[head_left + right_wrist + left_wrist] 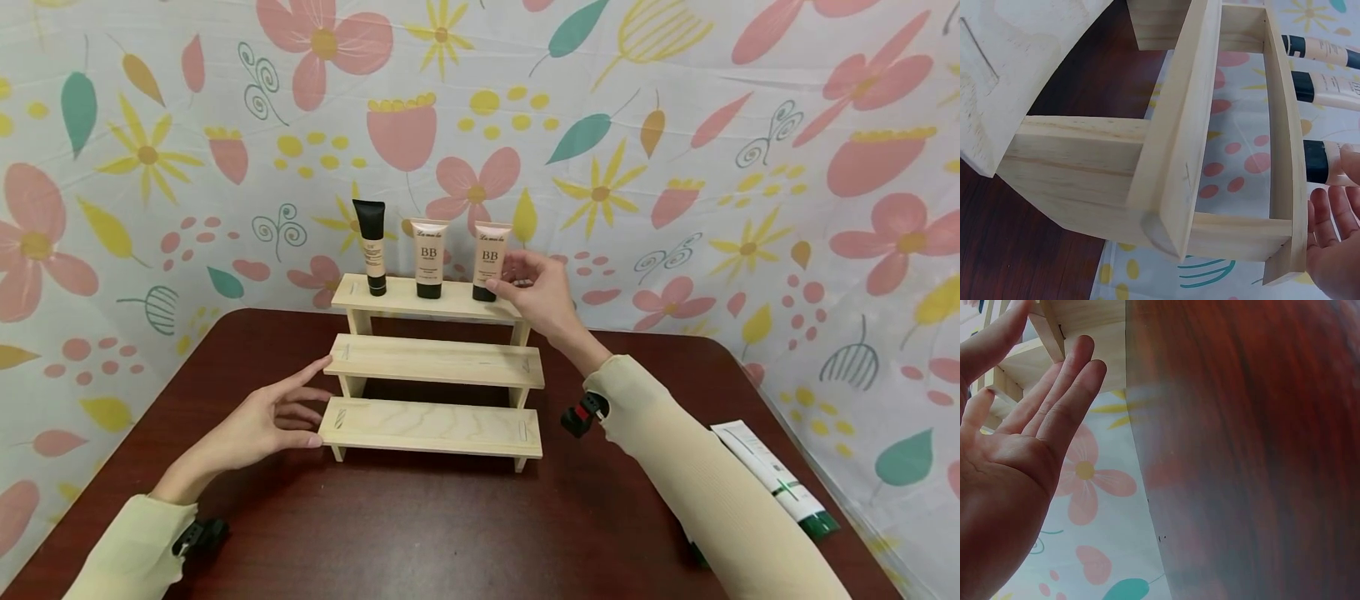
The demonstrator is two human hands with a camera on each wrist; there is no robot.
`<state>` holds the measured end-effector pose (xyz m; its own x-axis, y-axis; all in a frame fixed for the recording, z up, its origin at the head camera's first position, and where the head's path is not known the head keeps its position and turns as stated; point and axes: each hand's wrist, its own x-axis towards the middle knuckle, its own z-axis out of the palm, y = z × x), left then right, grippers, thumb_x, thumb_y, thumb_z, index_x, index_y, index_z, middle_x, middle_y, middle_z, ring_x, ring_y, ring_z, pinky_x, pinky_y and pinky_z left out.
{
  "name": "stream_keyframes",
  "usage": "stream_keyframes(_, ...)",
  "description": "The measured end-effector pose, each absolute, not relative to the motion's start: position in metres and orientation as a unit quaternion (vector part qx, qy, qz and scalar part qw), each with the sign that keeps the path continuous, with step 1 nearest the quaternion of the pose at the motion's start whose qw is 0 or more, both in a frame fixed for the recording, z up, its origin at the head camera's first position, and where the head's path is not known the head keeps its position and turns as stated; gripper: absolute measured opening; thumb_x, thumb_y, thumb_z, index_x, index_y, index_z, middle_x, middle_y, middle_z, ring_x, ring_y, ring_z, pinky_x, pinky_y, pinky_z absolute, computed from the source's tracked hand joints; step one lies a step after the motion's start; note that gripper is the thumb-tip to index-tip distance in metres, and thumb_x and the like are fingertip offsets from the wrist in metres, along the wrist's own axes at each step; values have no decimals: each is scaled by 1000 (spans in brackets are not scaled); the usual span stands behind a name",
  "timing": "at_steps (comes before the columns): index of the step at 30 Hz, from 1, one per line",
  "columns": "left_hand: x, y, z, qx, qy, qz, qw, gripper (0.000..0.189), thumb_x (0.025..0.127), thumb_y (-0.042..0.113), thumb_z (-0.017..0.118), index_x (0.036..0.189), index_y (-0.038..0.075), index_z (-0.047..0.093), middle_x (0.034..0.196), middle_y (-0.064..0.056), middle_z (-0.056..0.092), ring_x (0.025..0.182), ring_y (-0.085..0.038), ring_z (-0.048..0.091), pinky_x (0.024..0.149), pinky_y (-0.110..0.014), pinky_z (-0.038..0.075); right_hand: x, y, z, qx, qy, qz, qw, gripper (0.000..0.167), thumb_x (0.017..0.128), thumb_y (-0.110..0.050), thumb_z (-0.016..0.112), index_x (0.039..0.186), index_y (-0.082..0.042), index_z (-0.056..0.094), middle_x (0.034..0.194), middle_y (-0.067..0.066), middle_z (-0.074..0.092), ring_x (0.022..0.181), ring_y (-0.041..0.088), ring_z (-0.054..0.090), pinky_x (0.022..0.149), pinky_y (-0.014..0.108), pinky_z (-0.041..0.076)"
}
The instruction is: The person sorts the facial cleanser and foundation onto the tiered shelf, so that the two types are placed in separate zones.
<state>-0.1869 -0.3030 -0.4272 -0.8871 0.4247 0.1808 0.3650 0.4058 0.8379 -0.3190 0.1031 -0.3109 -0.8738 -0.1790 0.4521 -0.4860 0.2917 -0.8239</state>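
Note:
A three-step wooden display rack (435,425) stands on the table. On its top step, a BB cream tube (490,254) stands upright on its black cap at the right end, and my right hand (543,296) pinches its lower part between thumb and fingers. Beside it stand a matching BB cream tube (430,258) and a slimmer black-and-beige tube (372,246). At the rack's left side my left hand (262,421) rests with extended fingers, its fingertips touching the ends of the middle and bottom steps. In the right wrist view, the pinched tube's black cap (1317,161) meets the top board.
The dark wooden table (420,533) carries the rack. A white tube with a green cap (776,475) lies at the right edge, with a dark green object partly hidden under the right sleeve. A flower-print cloth (675,167) hangs close behind the table.

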Motion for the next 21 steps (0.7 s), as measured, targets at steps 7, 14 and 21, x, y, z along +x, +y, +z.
stream_keyframes(7,-188,-303,-427,236,836,494,34,107,84,9,91,169,25,28,135,-22,65,102,-24,74,88,-36,60,-310,112,-313,211,-798,544,149,41,90,-10,85,128,-2,72,112,23,70,93,29,68,72,30,54)
stream_keyframes(14,-186,-302,-428,241,834,495,31,106,85,8,90,169,22,28,134,-24,64,101,-24,74,87,-36,61,-290,131,-319,209,-815,510,176,44,91,-15,86,132,-7,71,110,17,70,91,26,69,76,34,56)
stream_keyframes(21,-185,-301,-426,244,832,498,27,105,85,9,90,169,21,29,134,-24,65,101,-25,74,86,-36,61,-265,159,-320,203,-833,482,182,44,93,-18,84,133,-8,71,109,17,70,90,22,66,77,27,55)
